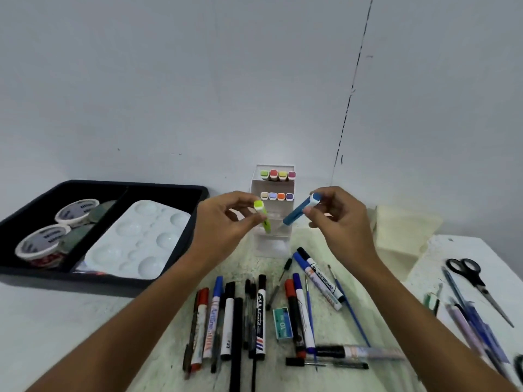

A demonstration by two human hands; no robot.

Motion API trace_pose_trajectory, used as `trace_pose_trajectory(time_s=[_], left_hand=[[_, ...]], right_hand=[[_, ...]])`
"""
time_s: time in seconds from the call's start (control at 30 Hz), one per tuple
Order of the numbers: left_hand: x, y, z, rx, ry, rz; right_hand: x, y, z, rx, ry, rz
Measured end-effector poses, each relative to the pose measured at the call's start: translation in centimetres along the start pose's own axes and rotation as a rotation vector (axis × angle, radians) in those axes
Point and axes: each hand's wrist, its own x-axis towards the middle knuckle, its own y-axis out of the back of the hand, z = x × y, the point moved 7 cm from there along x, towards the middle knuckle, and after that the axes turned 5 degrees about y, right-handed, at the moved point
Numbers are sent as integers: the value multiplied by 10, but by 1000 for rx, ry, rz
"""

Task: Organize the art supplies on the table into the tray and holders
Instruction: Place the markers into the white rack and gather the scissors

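Observation:
My left hand (223, 222) pinches a lime-green marker (263, 217) just in front of the white tiered marker holder (276, 182). My right hand (336, 219) pinches a blue marker (297, 213) at the holder's right side. The holder's two upper rows are filled with several colour-capped markers; its lower rows sit behind the two held markers. A black tray (169, 190) at the left holds a white paint palette (135, 241) and two round tubs (42, 244).
Many loose markers and pens (235, 315) lie on the table near me, with a small blue-green box (282, 323) and thin brushes (351, 306). Scissors (475, 281) and more pens lie at the right. A cream cloth (402, 230) sits behind the right hand.

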Motion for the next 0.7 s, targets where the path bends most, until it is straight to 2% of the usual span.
trace_pose_trajectory(time_s=[0.13, 0.27, 0.53, 0.7], left_hand=[[-5, -3, 6, 96, -185, 75], [-8, -23, -14, 198, -219, 57], [1, -58, -44, 252, -170, -79], [2, -65, -51, 267, -153, -105]], right_hand=[[-3, -6, -11, -149, 184, 19], [-4, -18, 0, -275, 274, -45], [-1, -35, 38, -526, 241, -154], [2, -38, 47, -586, 202, -161]])
